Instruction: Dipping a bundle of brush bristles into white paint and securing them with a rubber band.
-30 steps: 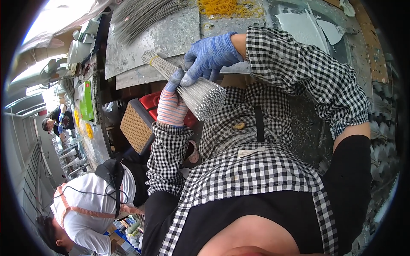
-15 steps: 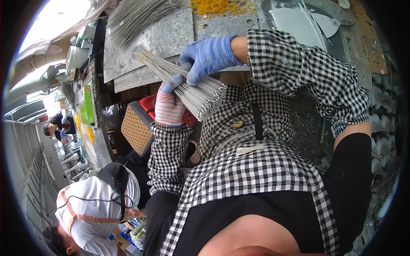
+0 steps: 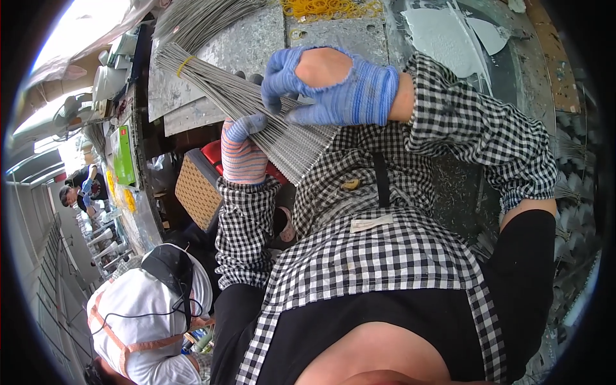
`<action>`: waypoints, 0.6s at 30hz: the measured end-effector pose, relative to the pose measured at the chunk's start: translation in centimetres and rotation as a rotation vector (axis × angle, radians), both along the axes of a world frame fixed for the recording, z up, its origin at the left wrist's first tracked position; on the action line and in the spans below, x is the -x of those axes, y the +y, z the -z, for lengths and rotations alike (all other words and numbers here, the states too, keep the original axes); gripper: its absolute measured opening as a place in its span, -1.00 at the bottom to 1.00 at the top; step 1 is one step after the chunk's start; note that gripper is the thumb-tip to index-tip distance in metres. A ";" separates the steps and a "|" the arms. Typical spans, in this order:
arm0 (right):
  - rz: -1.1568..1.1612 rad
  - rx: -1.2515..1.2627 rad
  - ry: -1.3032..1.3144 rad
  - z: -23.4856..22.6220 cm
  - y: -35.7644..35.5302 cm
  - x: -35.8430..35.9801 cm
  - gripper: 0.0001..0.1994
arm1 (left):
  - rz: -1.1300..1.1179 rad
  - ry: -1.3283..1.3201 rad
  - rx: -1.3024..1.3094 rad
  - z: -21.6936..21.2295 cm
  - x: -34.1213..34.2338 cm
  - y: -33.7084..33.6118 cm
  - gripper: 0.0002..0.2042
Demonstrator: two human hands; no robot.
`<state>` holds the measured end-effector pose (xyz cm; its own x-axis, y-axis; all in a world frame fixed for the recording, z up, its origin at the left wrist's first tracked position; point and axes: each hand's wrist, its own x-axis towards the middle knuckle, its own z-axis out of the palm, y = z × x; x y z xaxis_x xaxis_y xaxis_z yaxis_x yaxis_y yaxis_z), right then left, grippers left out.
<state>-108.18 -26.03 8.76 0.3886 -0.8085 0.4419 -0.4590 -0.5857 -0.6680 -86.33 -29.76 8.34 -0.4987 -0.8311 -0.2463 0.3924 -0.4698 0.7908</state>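
Observation:
A fanned bundle of thin grey wire-like rods (image 3: 221, 90) slants across my front, a yellow rubber band (image 3: 186, 65) round its narrow far-left end. Its ridged, wider end spreads toward my apron. My left hand (image 3: 245, 151), in a striped orange and blue glove with grey fingertips, is closed round the bundle from below, thumb on top; dark fingertips show beyond its far side. My right hand (image 3: 330, 86), in a blue glove with a gap baring skin on its back, lies over the bundle with curled fingers and thumb against the rods.
More grey rods (image 3: 199, 25) lie on the worn metal-topped table (image 3: 256, 48) beyond, near a heap of yellow rubber bands (image 3: 330, 9). White paste (image 3: 443, 38) covers a board at far right. A patterned stool (image 3: 197, 191) and a co-worker in a white shirt (image 3: 147, 301) are at left.
The bundle and my left hand have shifted slightly left and away. My right hand has moved right and rolled, showing the bare patch on its back. The co-worker's body has shifted slightly.

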 end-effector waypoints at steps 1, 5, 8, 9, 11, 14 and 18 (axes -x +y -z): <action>-0.057 0.142 -0.014 -0.1 0.1 0.1 -0.72 | -0.006 -0.006 0.044 -0.2 0.1 0.1 -0.19; 0.083 0.165 0.257 -0.3 1.5 0.0 -0.82 | 0.052 -0.052 0.153 -0.8 1.2 -0.1 -0.16; 0.125 0.028 0.474 -1.7 2.0 0.1 -0.82 | -0.002 -0.084 0.188 -1.6 2.4 0.5 -0.13; 0.121 0.027 0.474 -2.4 2.3 0.1 -0.82 | 0.003 -0.123 0.214 -1.6 2.6 0.4 -0.12; 0.213 -0.208 0.624 -4.3 3.1 0.3 -0.77 | -0.037 -0.091 0.257 -1.3 3.6 0.4 -0.11; 0.314 -0.173 0.410 -2.5 3.1 1.0 -0.73 | -0.024 -0.021 0.318 -1.5 4.8 0.4 -0.16; 0.408 -0.200 0.259 -1.3 3.4 2.4 -0.72 | 0.051 -0.065 0.275 -2.3 6.4 -0.3 -0.27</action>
<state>-110.62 -22.61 10.06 0.0999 -0.9759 0.1941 -0.7886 -0.1967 -0.5827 -92.76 -30.03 10.66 -0.5318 -0.8455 -0.0477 0.3183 -0.2517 0.9139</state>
